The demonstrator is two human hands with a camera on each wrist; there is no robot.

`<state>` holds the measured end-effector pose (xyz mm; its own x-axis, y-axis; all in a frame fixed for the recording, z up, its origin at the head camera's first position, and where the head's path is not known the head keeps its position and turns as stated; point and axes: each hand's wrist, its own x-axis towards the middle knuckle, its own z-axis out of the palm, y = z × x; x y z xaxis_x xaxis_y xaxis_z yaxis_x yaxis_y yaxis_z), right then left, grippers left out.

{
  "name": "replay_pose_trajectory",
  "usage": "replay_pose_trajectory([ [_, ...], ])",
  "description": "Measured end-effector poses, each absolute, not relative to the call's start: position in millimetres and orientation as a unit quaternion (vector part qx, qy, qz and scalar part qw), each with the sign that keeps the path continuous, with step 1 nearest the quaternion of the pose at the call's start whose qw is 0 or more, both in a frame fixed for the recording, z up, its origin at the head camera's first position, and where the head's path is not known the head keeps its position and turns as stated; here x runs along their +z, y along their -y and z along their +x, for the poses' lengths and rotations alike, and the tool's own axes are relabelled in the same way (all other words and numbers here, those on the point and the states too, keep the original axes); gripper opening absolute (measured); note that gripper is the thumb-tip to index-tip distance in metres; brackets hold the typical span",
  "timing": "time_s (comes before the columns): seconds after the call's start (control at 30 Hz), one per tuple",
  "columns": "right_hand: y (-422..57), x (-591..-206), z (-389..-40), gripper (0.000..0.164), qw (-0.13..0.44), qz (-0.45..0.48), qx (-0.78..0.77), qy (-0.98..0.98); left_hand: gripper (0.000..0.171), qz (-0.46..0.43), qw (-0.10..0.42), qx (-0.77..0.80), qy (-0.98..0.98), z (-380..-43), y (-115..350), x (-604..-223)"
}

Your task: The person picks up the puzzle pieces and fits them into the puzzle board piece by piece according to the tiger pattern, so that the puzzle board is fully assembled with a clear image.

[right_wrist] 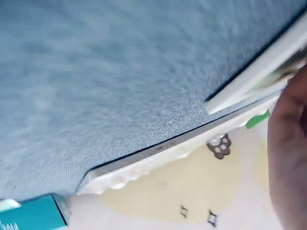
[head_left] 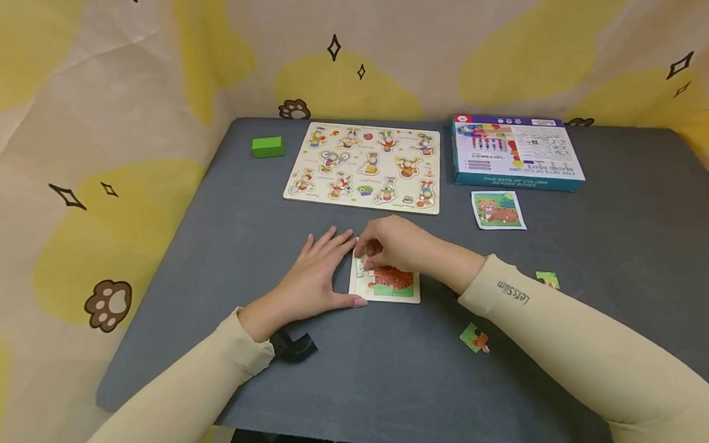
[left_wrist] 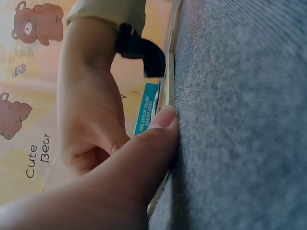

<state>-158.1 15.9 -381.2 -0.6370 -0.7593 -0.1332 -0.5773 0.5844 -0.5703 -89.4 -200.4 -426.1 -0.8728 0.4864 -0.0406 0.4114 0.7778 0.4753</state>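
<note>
A small jigsaw board (head_left: pixel 385 299) with a light frame lies at the middle of the table, partly filled with an orange animal on green. My left hand (head_left: pixel 317 272) rests beside its left edge, fingers spread, with the thumb touching the lower left corner; the left wrist view shows that thumb (left_wrist: pixel 163 124) against the board's edge. Over the board's upper left, my right hand (head_left: pixel 397 242) bends its fingers and pinches a pale green puzzle piece (head_left: pixel 360 268), mostly covered by the fingertips. In the right wrist view only part of the right hand (right_wrist: pixel 290 143) shows, next to the board.
Loose puzzle pieces lie by the right forearm, one (head_left: pixel 475 338) nearer and another (head_left: pixel 547 279) partly behind the sleeve. A picture card (head_left: pixel 498 210), a boxed toy (head_left: pixel 518 152), a wooden picture board (head_left: pixel 362 166) and a green block (head_left: pixel 268 147) lie farther back.
</note>
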Motion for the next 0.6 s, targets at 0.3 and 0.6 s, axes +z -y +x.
replay_pose_trajectory([
  [0.3,-38.8,-388.4,-108.8,0.016,-0.022,-0.464,-0.098,-0.880,0.108,0.238,0.084,0.226,-0.941,-87.9,200.2,-424.9],
  [0.6,-85.7,-361.8,-83.8,0.020,-0.055,-0.413,-0.152,-0.896,0.109,0.237,0.083,0.220,-0.942,-89.1,201.4,-427.0],
])
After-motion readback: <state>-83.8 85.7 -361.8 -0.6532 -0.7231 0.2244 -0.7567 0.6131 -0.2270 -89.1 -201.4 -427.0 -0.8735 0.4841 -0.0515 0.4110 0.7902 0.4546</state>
